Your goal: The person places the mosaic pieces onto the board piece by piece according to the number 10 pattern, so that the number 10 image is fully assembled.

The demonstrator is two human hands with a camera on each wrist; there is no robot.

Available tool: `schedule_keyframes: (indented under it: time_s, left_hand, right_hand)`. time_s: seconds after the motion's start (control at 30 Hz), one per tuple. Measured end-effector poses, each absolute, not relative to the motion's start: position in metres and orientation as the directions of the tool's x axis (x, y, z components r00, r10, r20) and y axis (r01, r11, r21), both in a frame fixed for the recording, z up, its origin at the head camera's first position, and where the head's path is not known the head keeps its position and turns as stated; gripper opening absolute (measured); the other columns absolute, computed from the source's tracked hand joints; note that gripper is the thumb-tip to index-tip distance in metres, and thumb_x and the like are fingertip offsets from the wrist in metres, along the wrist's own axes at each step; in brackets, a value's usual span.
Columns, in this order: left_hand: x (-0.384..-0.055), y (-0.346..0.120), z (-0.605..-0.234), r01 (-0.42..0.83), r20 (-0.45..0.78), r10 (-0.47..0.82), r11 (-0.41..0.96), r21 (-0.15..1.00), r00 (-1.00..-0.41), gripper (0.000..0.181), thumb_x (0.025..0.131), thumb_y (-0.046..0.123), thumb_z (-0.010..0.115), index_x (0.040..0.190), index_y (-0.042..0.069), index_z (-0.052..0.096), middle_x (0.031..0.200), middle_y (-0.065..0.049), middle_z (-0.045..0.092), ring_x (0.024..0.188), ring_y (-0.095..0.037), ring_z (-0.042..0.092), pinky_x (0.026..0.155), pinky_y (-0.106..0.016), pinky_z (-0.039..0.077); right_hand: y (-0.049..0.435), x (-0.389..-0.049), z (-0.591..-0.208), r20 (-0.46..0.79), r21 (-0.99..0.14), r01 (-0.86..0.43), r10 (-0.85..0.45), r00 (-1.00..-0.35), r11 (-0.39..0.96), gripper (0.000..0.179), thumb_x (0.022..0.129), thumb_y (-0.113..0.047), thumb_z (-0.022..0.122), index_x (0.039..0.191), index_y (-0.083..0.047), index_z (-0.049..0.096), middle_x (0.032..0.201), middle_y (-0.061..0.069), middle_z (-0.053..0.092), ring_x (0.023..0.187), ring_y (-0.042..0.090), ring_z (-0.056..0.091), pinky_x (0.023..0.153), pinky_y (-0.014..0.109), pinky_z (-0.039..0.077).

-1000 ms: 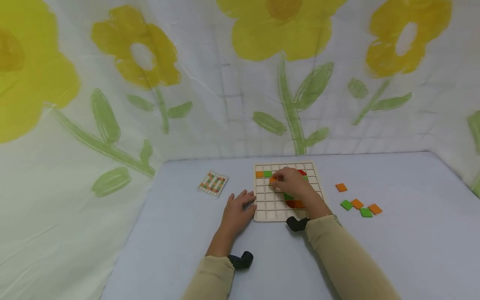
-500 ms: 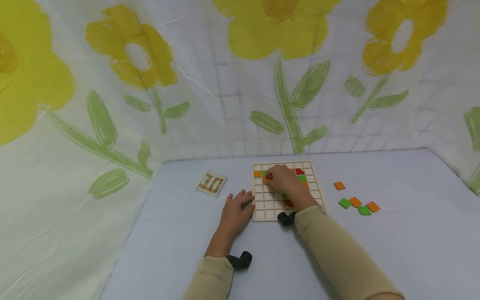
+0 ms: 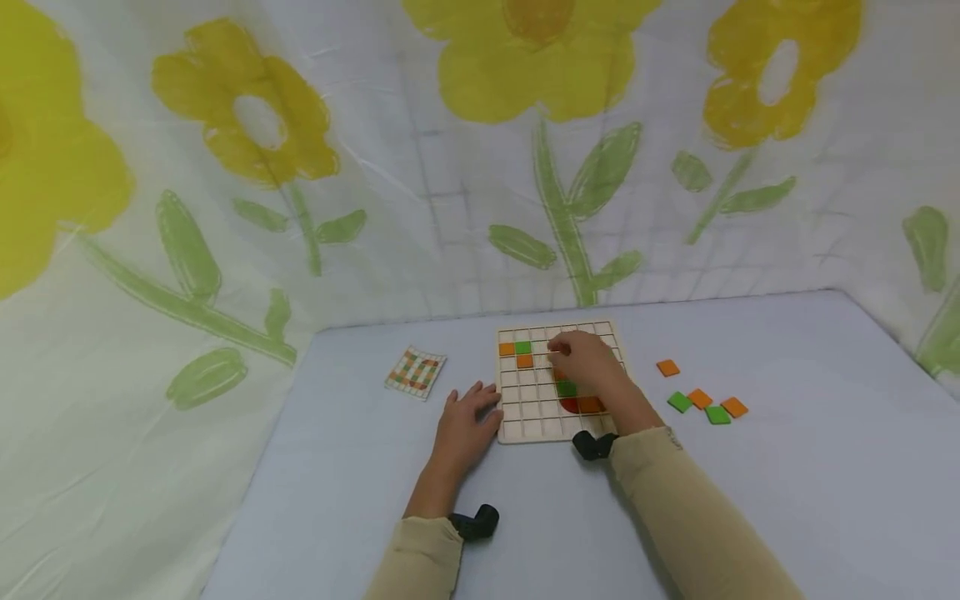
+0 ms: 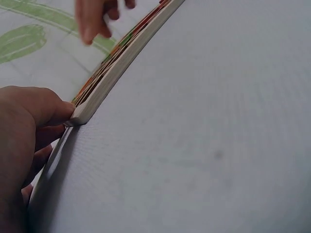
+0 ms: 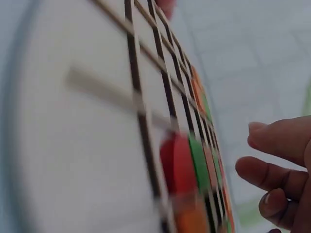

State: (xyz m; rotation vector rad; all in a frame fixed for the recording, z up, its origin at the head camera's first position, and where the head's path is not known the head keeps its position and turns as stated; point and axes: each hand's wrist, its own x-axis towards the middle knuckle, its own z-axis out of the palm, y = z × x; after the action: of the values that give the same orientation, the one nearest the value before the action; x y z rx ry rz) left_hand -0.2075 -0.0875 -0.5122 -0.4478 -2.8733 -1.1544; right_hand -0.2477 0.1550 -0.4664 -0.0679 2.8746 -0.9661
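Observation:
A wooden grid board lies on the table, with coloured tiles set in some of its squares. At its upper left sit an orange tile, a green tile and a second orange tile below. My right hand hovers over the board, thumb and fingertips apart with nothing between them in the right wrist view. It hides part of the board. A red rounded tile shows below that hand. My left hand rests at the board's left edge, thumb touching the corner, fingers spread.
A small pattern card lies left of the board. Several loose tiles lie to the right, among them an orange tile and a green tile. A flower-printed curtain hangs behind the table.
My right hand has let go of the orange tile, which now sits in the second row under the green one, and has moved right. The left hand stays at the board's edge.

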Motion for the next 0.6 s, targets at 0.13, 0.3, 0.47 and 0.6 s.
schedule_keyframes:
  time_s: [0.13,0.3,0.47,0.6]
  left_hand:
    - [-0.208,-0.086,-0.512,0.278,0.132,0.257,0.690,0.668,-0.957,0.031,0.093,0.023,0.068,0.122,0.014,0.069,0.138,0.002,0.060,0.139,-0.021,0.046,0.123,-0.050,0.017]
    - [-0.209,-0.088,-0.512,0.282,0.148,0.249,0.681,0.676,-0.957,0.030,0.092,0.021,0.068,0.121,0.013,0.070,0.138,0.000,0.061,0.139,-0.023,0.046,0.123,-0.052,0.016]
    - [-0.208,-0.088,-0.512,0.277,0.133,0.258,0.675,0.683,-0.957,0.031,0.092,0.022,0.068,0.122,0.012,0.069,0.139,0.001,0.060,0.139,-0.022,0.045,0.124,-0.050,0.015]
    - [-0.207,-0.086,-0.512,0.282,0.132,0.266,0.667,0.690,-0.955,0.032,0.093,0.022,0.068,0.123,0.012,0.069,0.140,0.001,0.059,0.140,-0.022,0.045,0.124,-0.050,0.015]
  right_hand:
    - [0.201,-0.223,-0.467,-0.067,-0.656,0.059,0.020,-0.998,0.752,0.035,0.100,-0.031,0.056,0.128,-0.011,0.063,0.117,0.015,0.064,0.101,0.031,0.058,0.081,0.044,0.051]
    - [0.257,-0.204,-0.466,-0.085,-0.663,0.141,0.113,-0.990,0.735,0.040,0.098,-0.037,0.059,0.128,-0.011,0.062,0.115,0.015,0.061,0.096,0.029,0.054,0.071,0.036,0.046]
    - [0.305,-0.184,-0.462,-0.208,-0.637,0.206,0.091,-0.974,0.743,0.051,0.091,-0.047,0.066,0.127,-0.012,0.060,0.108,0.014,0.055,0.085,0.025,0.053,0.065,0.031,0.045]
    - [0.328,-0.170,-0.459,-0.327,-0.616,0.207,-0.008,-0.945,0.760,0.059,0.083,-0.047,0.074,0.125,-0.009,0.058,0.102,0.013,0.056,0.080,0.022,0.052,0.063,0.030,0.045]
